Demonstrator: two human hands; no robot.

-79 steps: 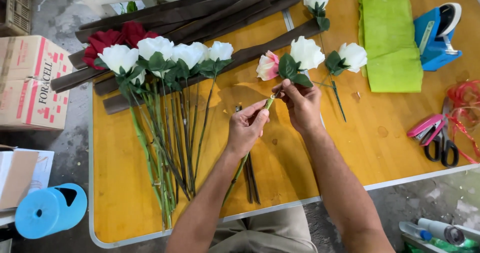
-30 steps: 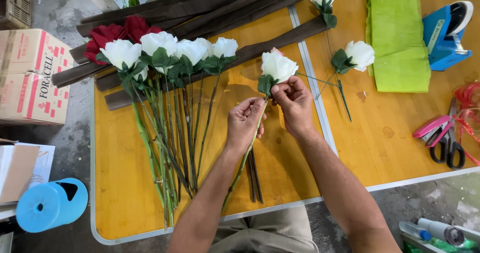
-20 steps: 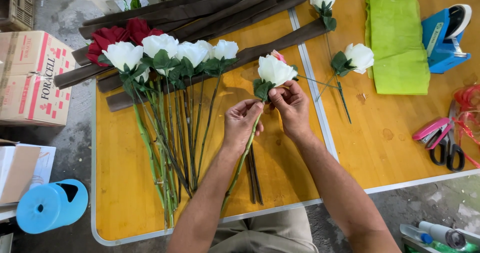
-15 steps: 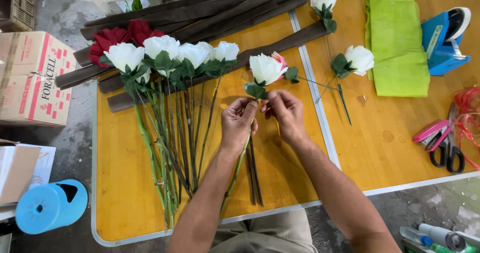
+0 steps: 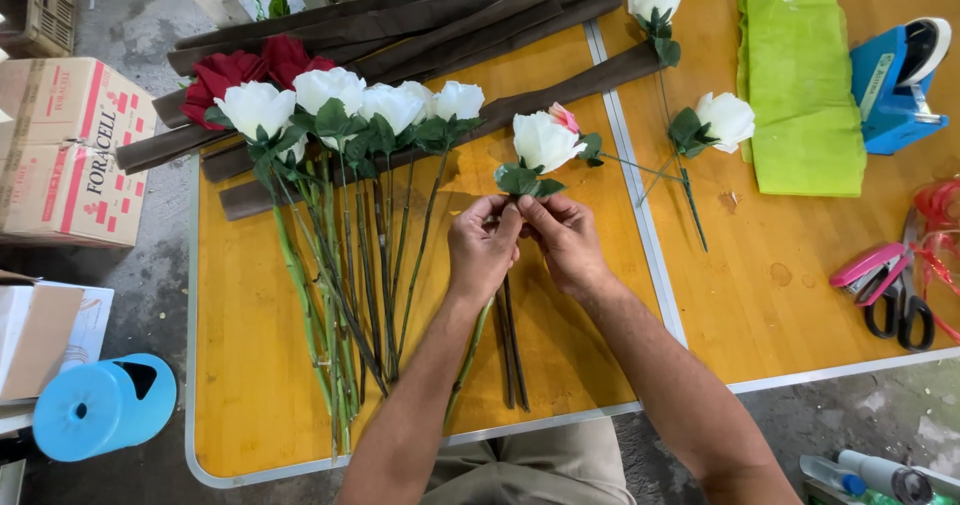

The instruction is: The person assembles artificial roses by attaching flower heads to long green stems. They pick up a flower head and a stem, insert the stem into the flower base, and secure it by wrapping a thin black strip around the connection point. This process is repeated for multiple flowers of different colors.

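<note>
Both hands meet over the orange worktop. The left hand and right hand pinch the stem just under a white artificial rose. A row of finished white roses lies just left.

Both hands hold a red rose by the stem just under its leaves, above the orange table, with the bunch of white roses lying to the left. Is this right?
Not quite: the rose held by the left hand and the right hand is white, not red, as the head view shows. The rest holds: the grip is just under the leaves, above the orange table, bunch of white roses to the left.
</note>
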